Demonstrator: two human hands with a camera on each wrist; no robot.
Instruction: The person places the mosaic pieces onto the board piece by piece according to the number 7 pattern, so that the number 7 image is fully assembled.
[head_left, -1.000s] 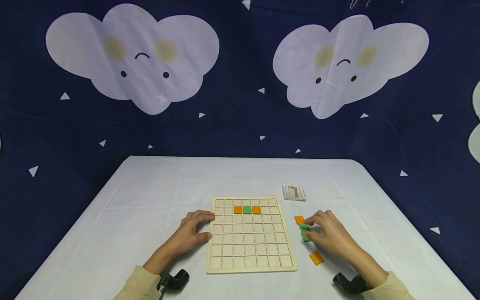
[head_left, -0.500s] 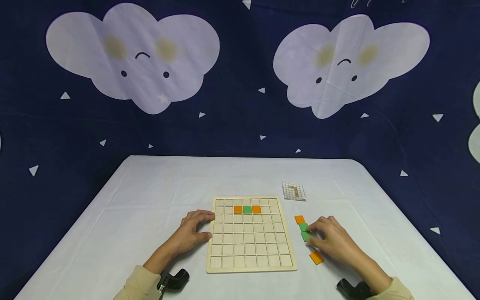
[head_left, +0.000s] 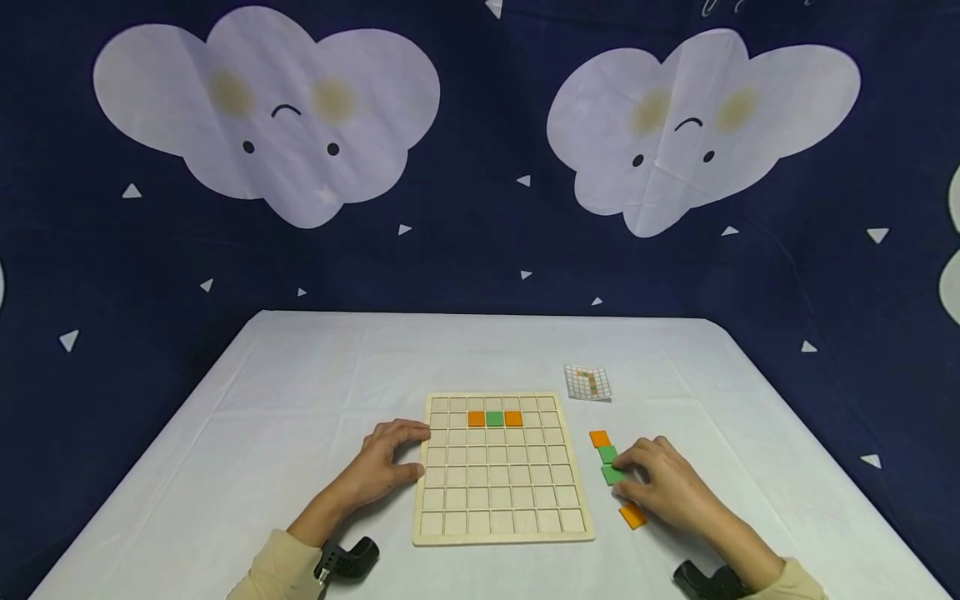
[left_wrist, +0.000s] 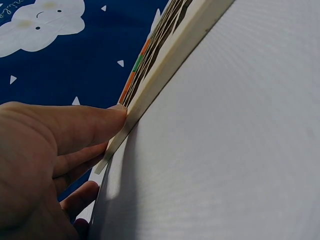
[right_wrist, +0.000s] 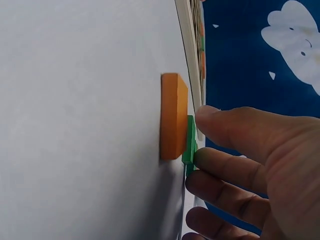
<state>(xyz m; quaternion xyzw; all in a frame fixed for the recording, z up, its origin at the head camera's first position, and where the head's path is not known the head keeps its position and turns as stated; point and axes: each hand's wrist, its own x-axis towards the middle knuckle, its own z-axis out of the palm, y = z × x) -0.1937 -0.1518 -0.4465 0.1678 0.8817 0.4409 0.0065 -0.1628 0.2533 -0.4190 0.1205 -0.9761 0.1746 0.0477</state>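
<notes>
A pale wooden grid board [head_left: 487, 477] lies in the middle, with two orange tiles and a green tile [head_left: 495, 419] in one of its far rows. My left hand [head_left: 382, 467] rests at the board's left edge, thumb and fingers spread apart; in the left wrist view the thumb [left_wrist: 95, 125] touches that edge. Right of the board, my right hand [head_left: 667, 479] pinches the nearer of two loose green tiles [head_left: 611, 475] between thumb and index finger. The pinched tile [right_wrist: 189, 140] is partly hidden behind an orange tile in the right wrist view.
A loose orange tile [head_left: 599, 438] and another green tile [head_left: 607, 454] lie beyond the right hand's fingertips. A second orange tile [head_left: 633, 516] lies nearer me. The small pattern card [head_left: 588, 383] is right of the board's far corner, on the white tablecloth [head_left: 315, 367].
My right hand has drawn back slightly from the farther green tile to the nearer one, which has shifted a little towards me. The left hand and board have stayed put.
</notes>
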